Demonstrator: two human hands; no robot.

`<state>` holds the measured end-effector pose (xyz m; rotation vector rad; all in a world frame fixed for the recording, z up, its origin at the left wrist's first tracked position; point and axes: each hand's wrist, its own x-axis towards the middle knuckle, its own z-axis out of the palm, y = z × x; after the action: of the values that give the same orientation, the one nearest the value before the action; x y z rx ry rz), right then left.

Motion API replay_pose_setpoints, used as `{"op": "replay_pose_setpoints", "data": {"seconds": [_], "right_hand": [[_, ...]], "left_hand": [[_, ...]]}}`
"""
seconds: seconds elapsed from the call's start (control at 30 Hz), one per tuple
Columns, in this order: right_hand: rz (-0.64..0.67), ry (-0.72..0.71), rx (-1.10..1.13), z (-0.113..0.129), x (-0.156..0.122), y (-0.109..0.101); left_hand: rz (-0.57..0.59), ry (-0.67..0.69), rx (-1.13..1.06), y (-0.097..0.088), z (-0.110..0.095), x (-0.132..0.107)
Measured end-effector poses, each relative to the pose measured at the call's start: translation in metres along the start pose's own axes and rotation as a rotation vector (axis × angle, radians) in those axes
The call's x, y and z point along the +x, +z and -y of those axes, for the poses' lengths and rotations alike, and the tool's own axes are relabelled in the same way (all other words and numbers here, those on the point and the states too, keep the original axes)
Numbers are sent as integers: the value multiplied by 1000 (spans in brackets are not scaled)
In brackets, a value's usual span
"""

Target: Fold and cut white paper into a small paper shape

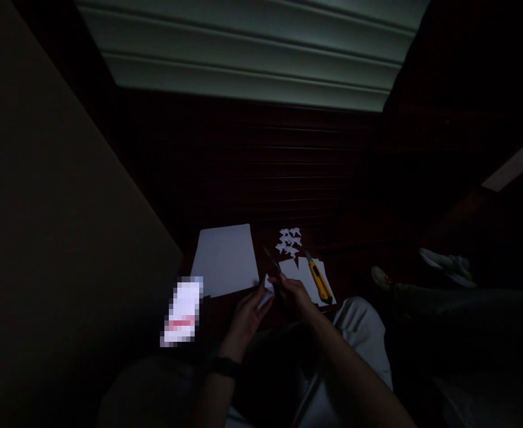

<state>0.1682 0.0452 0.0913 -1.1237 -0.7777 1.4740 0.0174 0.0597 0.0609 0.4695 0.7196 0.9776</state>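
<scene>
Near the table's front edge, my left hand is closed around a small folded piece of white paper. My right hand is closed beside it, its fingers close to the paper. From that hand a slim, pointed metal tool sticks out forward and to the left; in the dim light I cannot make out its exact kind. Several small folded paper figures lie in a cluster beyond my hands. A yellow utility knife rests on cut white paper pieces right of my right hand.
A stack of white sheets lies at the left on the dark table. Left of it is a bright pixelated patch. Another person's legs and shoes stretch in from the right. A wall borders the left side.
</scene>
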Motion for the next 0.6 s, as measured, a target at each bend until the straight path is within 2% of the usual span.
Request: {"op": "replay_pose_setpoints", "data": {"seconds": [0.1, 0.27, 0.43, 0.6], "right_hand": [[-21, -78, 6, -1, 0, -3], [98, -68, -165, -14, 2, -15], [161, -279, -326, -16, 6, -27], [196, -398, -529, -18, 6, -36]], "left_hand": [[-11, 65, 86, 4, 0, -2], [42, 83, 241, 8, 0, -6], [8, 87, 278, 7, 2, -7], [-79, 156, 461, 6, 7, -3]]}}
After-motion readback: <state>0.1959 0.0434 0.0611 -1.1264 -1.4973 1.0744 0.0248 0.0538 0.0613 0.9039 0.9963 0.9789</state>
